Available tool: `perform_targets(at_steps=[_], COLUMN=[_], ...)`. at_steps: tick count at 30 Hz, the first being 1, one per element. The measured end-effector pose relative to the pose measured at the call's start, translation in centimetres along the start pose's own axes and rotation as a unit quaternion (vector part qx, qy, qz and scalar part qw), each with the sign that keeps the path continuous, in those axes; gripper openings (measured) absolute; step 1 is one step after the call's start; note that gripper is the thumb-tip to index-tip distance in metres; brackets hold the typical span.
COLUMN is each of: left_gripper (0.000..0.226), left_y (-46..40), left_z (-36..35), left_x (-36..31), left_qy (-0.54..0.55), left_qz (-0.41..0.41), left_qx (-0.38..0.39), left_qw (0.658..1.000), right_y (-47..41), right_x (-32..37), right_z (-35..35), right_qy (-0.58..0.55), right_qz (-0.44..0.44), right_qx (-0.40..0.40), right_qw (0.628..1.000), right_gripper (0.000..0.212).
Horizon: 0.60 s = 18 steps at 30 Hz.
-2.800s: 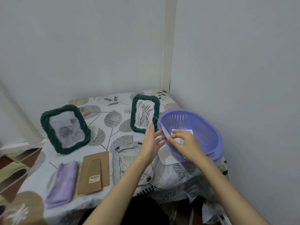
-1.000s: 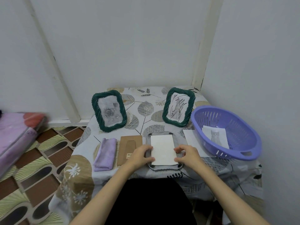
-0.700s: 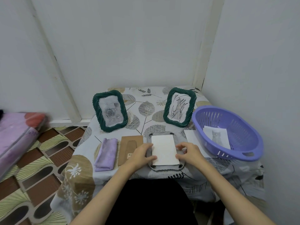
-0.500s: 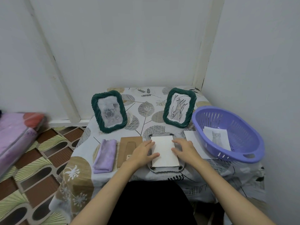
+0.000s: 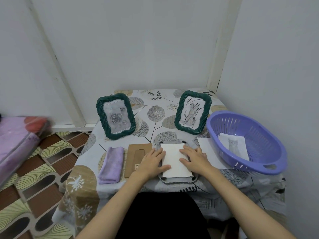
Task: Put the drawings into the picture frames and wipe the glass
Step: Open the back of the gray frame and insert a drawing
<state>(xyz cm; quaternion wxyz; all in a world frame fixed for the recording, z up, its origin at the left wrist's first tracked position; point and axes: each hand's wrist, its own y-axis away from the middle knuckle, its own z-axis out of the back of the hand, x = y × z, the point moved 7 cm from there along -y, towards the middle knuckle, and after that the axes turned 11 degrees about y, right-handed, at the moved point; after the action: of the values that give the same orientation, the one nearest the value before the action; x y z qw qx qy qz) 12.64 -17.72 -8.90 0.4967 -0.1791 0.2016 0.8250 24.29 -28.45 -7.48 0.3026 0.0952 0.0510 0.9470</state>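
Head view, lower centre of the picture: both hands lie flat on a white sheet [image 5: 176,160] that sits, blank side up, in the back of a face-down frame [image 5: 177,179] at the near edge of the surface [image 5: 155,107]. The left hand [image 5: 151,163] has its fingers straight and its thumb laid across the sheet's left edge; the right hand [image 5: 194,158] presses with spread fingers on the right half. Neither grip closes on anything; both are wide and pressing.

A moment ago the fingers only held the sheet by its side edges; now they have slid inward onto the paper, which looks like smoothing it down into the recess. That suggests the drawing is seated and the backing comes next.

The brown backing board [image 5: 137,159] lies just left of the frame, with the folded purple cloth [image 5: 112,163] beside it, untouched. Two green frames [image 5: 115,116] [image 5: 192,112] stand upright at the back, each already showing a drawing. At centre right, a cat drawing [image 5: 234,146] rests in the purple basket [image 5: 269,169], and another white sheet [image 5: 205,145] lies beside the basket.
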Motion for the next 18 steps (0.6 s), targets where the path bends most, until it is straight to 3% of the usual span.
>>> perform_targets(at_steps=[7,18], left_gripper=[0.072,0.065], left_y=[0.9,0.9], left_z=[1.5,0.2], left_x=[1.2,1.3], left_qy=[0.049,0.079], left_qz=[0.007,0.027], left_qx=[-0.076,-0.040], left_qw=[0.996,0.996], right_y=[1.2,1.8], right_x=[-1.3,-1.9], right_z=[0.7,-0.2], right_qy=[-0.068,-0.109], right_qz=[-0.048,-0.074], right_qx=[-0.076,-0.050], right_qw=[0.994,0.990], right_gripper=[0.047,0.040])
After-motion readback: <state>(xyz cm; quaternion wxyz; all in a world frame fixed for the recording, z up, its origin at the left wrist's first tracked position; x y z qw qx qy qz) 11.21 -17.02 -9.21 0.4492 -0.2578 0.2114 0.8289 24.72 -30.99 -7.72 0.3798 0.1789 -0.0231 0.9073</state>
